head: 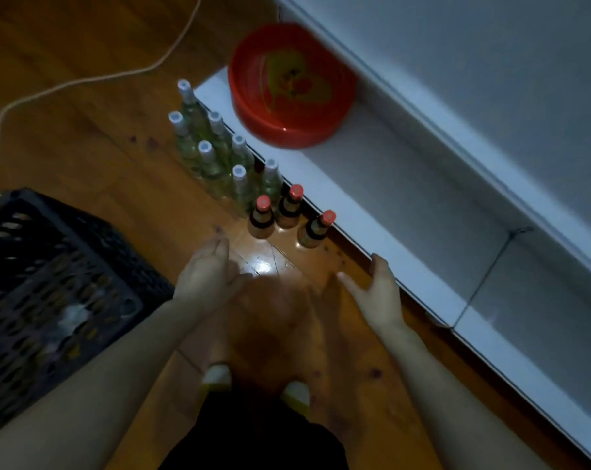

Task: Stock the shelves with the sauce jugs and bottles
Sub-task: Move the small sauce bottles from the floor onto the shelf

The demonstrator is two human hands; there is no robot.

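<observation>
Wide view down onto the wooden floor point(83, 106), and running along its right side is the low white shelf point(406, 205), bare apart from a red basin point(292, 84) at its far end. Nothing stocked on that shelf yet, by the look of it. At the left sits a black plastic crate point(56, 273); what lies inside is too blurred to name. A pale cord point(83, 81) snakes across the far floor.

The stock stands on the floor, hard against the shelf's front edge: a cluster of clear bottles with grey caps point(216, 154) at the far end, then three small dark sauce bottles with red caps point(289, 217) at the near end, upright and close together.

Both hands are empty. The left hand point(207, 276) hovers over the floor with fingers loosely curled, short of the red-capped trio. The right hand point(377, 290) is spread, fingertips at the shelf's front edge, gripping nothing.

The step in hand looks like picking up the nearest red-capped bottles. Best play: take the body below the neck, not the cap, and one bottle per hand. Lift straight up before swinging over the shelf lip, since the neighbours stand close enough to topple. Set them well back on the shelf, keeping the front free for the rest.
</observation>
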